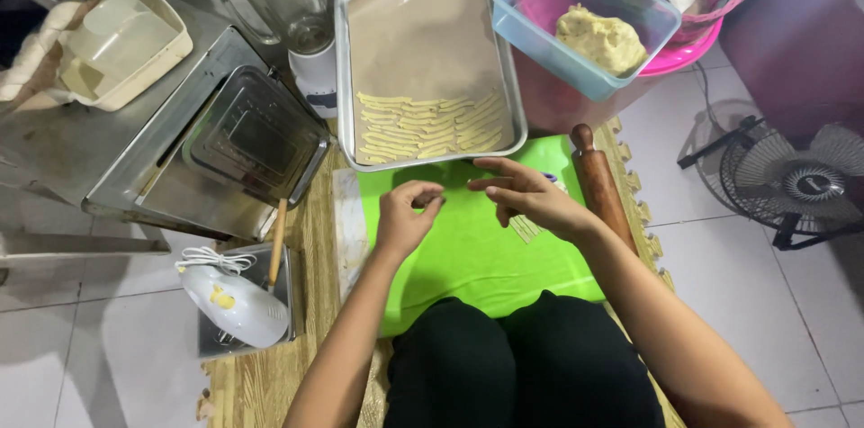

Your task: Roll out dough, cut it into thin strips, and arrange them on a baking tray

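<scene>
Pale dough strips [526, 228] wait lower right; your left hand [402, 219] pinches one, right hand [529, 197] released; tray it next.

Open green mat [468, 252] lies under both hands. Ahead, the baking tray [342, 77] blocks the way; the rolling pin [600, 185] hems in the right, the oven [171, 158] the left.

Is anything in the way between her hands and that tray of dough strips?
Nothing visible. The left hand and right hand hover over the green mat, right at the tray edge, with only bare mat between.
</scene>
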